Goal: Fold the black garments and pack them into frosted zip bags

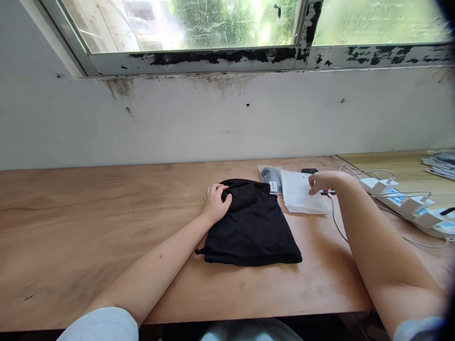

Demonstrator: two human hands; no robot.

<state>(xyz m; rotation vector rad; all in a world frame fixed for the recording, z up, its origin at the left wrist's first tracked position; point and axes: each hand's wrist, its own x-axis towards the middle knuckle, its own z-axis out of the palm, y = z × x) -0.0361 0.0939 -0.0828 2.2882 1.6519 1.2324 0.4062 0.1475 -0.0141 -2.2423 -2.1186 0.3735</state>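
A black garment (252, 232), perhaps shorts or a skirt, lies folded on the table in front of me. At its upper left edge, my left hand (216, 201) has its fingers and thumb curled on the cloth. A small white tag (273, 186) shows beside its upper right corner. My right hand (325, 181) reaches over the right part of a flat white packet (298, 194), fingers bent downward and apart, nothing visible in them. Whether its fingertips touch the packet I cannot tell. Partly behind the packet is a clear bag (268, 174) with dark grey contents.
A dark phone-like object (309, 170) lies behind the white packet. To the right, a white power strip (408, 203) carries several plugs, and a white cable (336, 218) runs under my right arm. Farther right is a grey stack (441, 163). A wall and window (199, 28) stand behind the table.
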